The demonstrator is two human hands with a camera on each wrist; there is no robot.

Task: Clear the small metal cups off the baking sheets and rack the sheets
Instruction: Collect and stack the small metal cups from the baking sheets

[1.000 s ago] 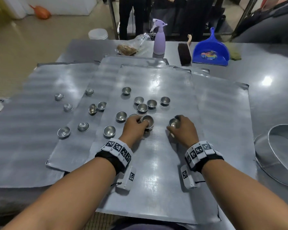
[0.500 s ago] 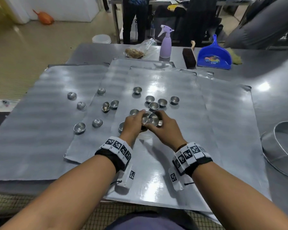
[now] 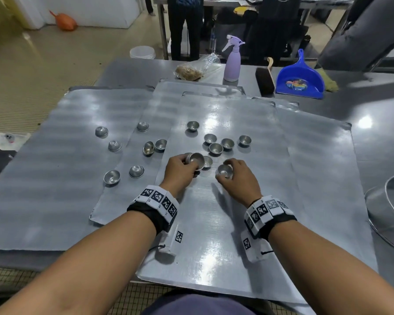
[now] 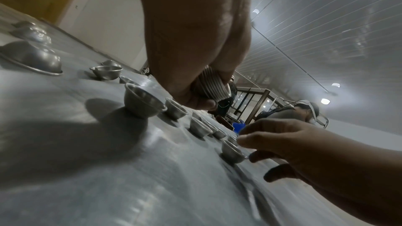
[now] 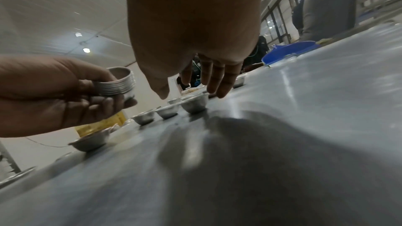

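Observation:
Several overlapping flat baking sheets cover the table, the top sheet (image 3: 214,235) nearest me. My left hand (image 3: 190,167) grips a nested stack of small metal cups (image 3: 196,159), held tilted just above the sheet; the stack (image 4: 214,85) (image 5: 117,85) shows its ribbed rims. My right hand (image 3: 225,177) hovers with straight fingers (image 5: 217,88) over a single cup (image 3: 223,171) (image 5: 194,105) standing on the top sheet, thumb and fingers either side of it. Loose cups (image 3: 216,148) cluster just beyond, and more cups (image 3: 111,177) lie on the left sheets (image 3: 55,178), some upside down.
At the table's far edge stand a lilac spray bottle (image 3: 232,62), a brush (image 3: 264,80), a blue dustpan (image 3: 299,80) and a plastic bag (image 3: 191,71). A round metal pan (image 3: 391,208) sits at the right. People stand behind the table.
My right hand carried a cup to the stack in my left hand, then moved back right and down over another cup. The left hand keeps holding the stack.

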